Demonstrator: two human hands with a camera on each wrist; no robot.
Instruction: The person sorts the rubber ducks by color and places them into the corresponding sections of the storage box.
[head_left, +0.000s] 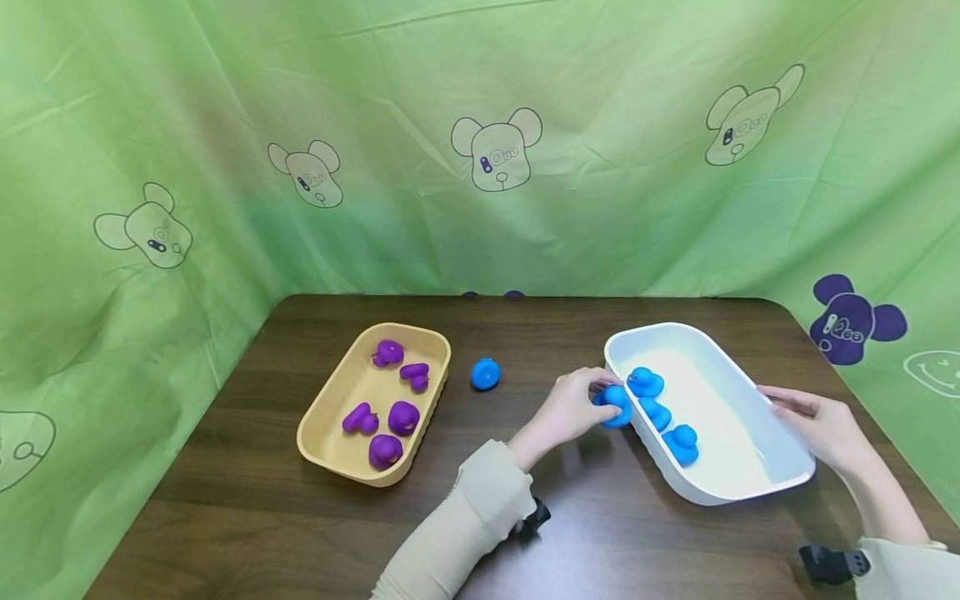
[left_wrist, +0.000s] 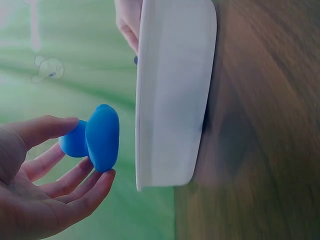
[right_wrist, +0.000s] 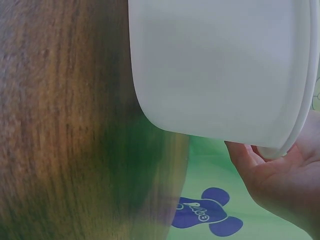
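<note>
In my left hand (head_left: 573, 408) I pinch a blue toy duck (left_wrist: 102, 137) between thumb and fingertips. In the head view it overlaps the left rim of a white tray (head_left: 731, 400); the left wrist view shows it beside the tray's outer wall. Three blue toy ducks (head_left: 681, 444) lie along the left wall inside that tray. My right hand (head_left: 825, 425) grips the tray's right rim, with the rim between fingers and palm in the right wrist view.
A yellow tray (head_left: 330, 446) on the left holds several purple toys (head_left: 403, 418). Between the two trays, a round blue toy (head_left: 485, 374) lies on the dark wooden table (head_left: 247, 517). A green printed curtain (head_left: 405, 217) hangs around the table's back and sides.
</note>
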